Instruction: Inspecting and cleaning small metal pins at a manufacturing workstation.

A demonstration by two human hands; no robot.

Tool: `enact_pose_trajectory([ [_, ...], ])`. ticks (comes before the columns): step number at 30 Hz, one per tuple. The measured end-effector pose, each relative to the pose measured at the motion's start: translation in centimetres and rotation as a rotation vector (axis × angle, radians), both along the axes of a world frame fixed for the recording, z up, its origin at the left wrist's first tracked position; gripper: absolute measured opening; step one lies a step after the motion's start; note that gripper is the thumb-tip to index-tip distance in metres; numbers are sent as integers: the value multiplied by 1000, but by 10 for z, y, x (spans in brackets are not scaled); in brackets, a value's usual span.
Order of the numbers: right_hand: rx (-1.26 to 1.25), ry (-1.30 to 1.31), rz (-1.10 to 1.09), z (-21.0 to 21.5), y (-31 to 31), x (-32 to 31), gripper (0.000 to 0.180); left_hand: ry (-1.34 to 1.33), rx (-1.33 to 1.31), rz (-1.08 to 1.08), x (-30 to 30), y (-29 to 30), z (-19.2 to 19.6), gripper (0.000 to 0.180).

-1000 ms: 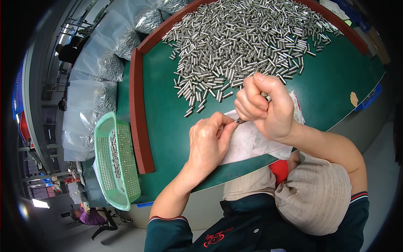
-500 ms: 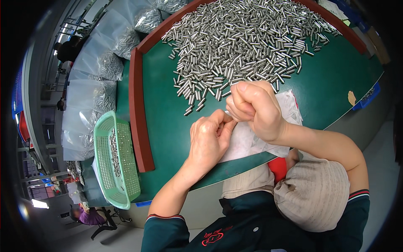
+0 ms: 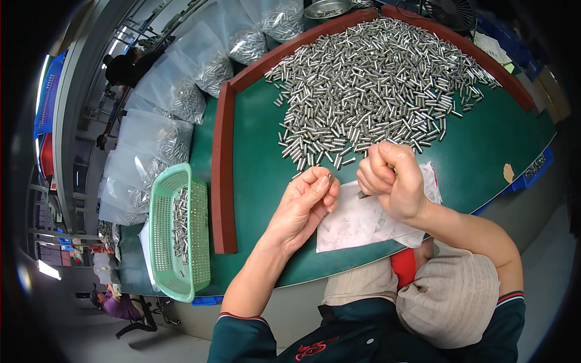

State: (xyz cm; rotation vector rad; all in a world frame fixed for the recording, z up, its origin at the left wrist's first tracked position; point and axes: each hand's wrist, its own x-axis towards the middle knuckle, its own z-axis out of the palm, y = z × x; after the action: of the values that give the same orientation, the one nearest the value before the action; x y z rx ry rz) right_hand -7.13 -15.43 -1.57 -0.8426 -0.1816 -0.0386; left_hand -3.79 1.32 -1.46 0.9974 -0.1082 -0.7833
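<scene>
Smooth green tabletop [image 3: 472, 145], bounded on the far and left sides by a raised border [image 3: 224, 175] of squared, matt red-brown strips. Across the far middle, a broad, loose heap of short metal pins [image 3: 375, 91], slim, bright and cylindrical, lying at every angle, with strays along the near fringe. On the near side, beneath the right hand [image 3: 396, 184], a thin white sheet [image 3: 348, 224], creased and smudged grey; cloth or paper, hard to tell. Toward the right, a small ragged tan scrap [image 3: 508, 173].

At left, outside the border, a long pale-green plastic basket [image 3: 201, 254] with perforated walls and rounded rim, strewn inside with more pins [image 3: 180, 227]. Farther left, a curved row of clear, limp plastic bags [image 3: 136, 130], bulging with similar metal pieces. At the far edge, a shallow round metal bowl [image 3: 327, 16] with small pieces inside; at the right edge, a blue plastic bin [image 3: 534, 179] with small metal bits.

Near the heap's near fringe, left hand [image 3: 302, 206] pinching a single pin [image 3: 330, 176] between thumb and fingers, with only a small greyish end visible. Just to the right, and apart, right hand clenched around a dark object [image 3: 363, 195], mostly hidden, kind impossible to tell.
</scene>
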Motion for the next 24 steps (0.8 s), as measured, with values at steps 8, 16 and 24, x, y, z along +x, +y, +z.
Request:
enact_pose_trajectory([
  [8, 34, 17, 25, -2, -1, 5, 42, 40, 36, -17, 3, 2, 4, 21],
  [16, 92, 36, 39, -3, -3, 4, 39, 70, 27, -29, 3, 4, 3, 25],
  [24, 39, 41, 41, -2, -5, 4, 41, -182, 105, 211, 19, 22, 20, 36],
])
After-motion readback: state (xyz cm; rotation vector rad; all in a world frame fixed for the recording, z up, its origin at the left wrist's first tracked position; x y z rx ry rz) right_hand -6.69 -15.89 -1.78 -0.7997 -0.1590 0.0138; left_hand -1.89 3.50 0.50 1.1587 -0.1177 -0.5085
